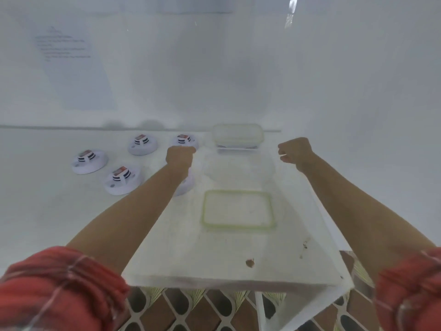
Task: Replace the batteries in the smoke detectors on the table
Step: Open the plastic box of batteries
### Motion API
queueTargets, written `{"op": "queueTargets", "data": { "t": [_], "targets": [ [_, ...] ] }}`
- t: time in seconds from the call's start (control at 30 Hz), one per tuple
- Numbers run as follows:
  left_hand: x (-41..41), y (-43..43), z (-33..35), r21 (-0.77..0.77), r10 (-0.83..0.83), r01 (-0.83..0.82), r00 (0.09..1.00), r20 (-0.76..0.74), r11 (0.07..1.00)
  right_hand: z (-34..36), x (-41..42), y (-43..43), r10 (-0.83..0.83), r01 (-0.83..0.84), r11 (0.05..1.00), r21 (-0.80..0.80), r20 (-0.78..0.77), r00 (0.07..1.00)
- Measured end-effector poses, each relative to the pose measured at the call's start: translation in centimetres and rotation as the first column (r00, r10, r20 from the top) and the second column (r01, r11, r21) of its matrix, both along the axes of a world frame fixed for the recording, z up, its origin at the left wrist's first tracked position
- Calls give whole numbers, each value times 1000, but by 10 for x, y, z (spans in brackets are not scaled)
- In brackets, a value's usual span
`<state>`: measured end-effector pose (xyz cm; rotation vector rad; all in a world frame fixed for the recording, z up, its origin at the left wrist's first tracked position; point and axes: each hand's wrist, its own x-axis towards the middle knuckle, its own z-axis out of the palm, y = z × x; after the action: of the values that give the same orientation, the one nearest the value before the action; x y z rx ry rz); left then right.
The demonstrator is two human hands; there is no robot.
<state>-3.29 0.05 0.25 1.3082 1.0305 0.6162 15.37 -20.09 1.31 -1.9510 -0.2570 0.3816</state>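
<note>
– Red sleeves (59, 283) at the bottom corners, bare arms stretched forward. The hands?
– Left hand (180, 156), mid-frame, is a closed fist with nothing seen in it. The right hand (294, 151) curls on a pale sliver (283, 155).
– Containers?
– A clear box (238, 137) top centre, contents lost in haze. A green-rimmed lid (238, 210) lies flat below it.
– Smoke detectors (89, 161)?
– Left of centre on the table (35, 199), one under the left forearm.

White table (167, 261) against a pale hazy wall (334, 68), brown diamond-patterned floor (198, 314) beneath.
</note>
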Motion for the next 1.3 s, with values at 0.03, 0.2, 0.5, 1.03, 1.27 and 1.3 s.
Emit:
{"op": "queueTargets", "data": {
  "t": [0.03, 0.2, 0.5, 1.03, 1.27, 1.3],
  "targets": [
    [7, 5, 3, 4, -40, 40, 999, -15, 999, -1, 7, 8, -11, 11, 1000, 18, -17, 1000],
    [51, 29, 5, -173, -163, 174, 984, 76, 969, -1, 34, 47, -17, 48, 980, 194, -158, 987],
    [111, 62, 1, -301, -332, 328, 942, 37, 896, -9, 76, 75, 118, -39, 977, 212, -374, 920],
    [137, 85, -1, -317, -322, 299, 947, -19, 900, -11, 109, 87, 277, -180, 960, 216, -614, 739],
    [129, 76, 2, -322, -378, 328, 920, -104, 888, 12, 110, 88, 193, -286, 941, -180, -409, 892],
    [126, 76, 3, -327, -402, 340, 904, -143, 882, 16, 111, 89, 215, -308, 910, -277, -317, 924]
  ]
}}
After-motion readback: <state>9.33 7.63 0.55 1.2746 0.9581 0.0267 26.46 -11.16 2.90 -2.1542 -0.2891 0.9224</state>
